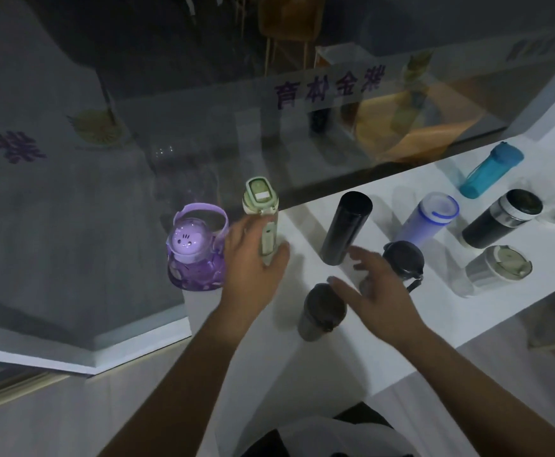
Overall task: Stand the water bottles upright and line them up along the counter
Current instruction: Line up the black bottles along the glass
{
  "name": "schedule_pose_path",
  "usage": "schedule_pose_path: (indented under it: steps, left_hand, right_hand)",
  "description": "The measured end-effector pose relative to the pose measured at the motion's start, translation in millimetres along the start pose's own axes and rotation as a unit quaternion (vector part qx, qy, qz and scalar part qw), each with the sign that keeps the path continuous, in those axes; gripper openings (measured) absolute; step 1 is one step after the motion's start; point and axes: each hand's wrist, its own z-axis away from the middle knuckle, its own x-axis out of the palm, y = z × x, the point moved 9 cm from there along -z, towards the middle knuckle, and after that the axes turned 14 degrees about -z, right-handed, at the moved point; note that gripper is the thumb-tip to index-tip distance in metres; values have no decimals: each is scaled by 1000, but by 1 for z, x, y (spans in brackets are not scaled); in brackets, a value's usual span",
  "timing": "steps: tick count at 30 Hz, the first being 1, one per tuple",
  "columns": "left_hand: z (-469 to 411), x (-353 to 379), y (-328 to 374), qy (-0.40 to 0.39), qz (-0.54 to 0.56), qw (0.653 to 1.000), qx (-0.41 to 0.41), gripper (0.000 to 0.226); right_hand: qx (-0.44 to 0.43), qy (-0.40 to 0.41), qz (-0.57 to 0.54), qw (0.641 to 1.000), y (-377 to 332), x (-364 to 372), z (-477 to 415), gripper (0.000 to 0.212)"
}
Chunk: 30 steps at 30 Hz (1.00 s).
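Two hands work here: your left hand (253, 255), frame centre, has its fingers wrapped around the tall pale-green plastic bottle (263, 216). Seat it flat beside the squat purple handled bottle (193, 255); your right hand (375, 288) hovers, fingers spread.

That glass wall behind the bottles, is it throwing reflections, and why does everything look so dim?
Head view: the glass panel mirrors orange and yellow shapes and shows reversed purple lettering; the light is low and bluish, so the white counter looks grey; the right hand is smeared by motion blur; the wide lens bends the counter's edges.
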Motion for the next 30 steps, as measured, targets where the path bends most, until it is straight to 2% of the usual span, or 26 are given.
schedule_pose_path:
  steps: [1,3,5,7,11,13,16,20,30]
  left_hand:
    - [11,8,5,-32,14,999,15,40]
    - [29,35,10,-163,22,986,14,44]
    - [51,64,11,-299,-15,954,9,64]
    - [67,83,12,-366,-60,928,26,84]
    - [81,104,11,-398,-82,913,24,91]
    - [82,110,11,-403,-104,909,26,90]
    - [81,116,11,-409,-129,903,18,89]
    - [83,123,10,-425,-159,891,-8,88]
    - [36,123,24,-393,-182,898,-83,86]
  right_hand:
    - [-8,10,-6,1000,-3,-9,-11,52]
    - [-17,7,18,1000,-2,-24,-37,55]
    - [-30,-12,80,996,3,-33,-69,63]
    - [-35,-45,151,987,13,-35,-102,74]
    - [-7,-150,203,968,37,-25,-154,86]
    - [-15,-187,219,958,45,-19,-168,82]
    - [-23,-227,175,958,50,-12,-175,73]
    - [-44,-240,133,961,48,-21,-185,64]
    - [-48,-230,138,962,59,-62,-254,61]
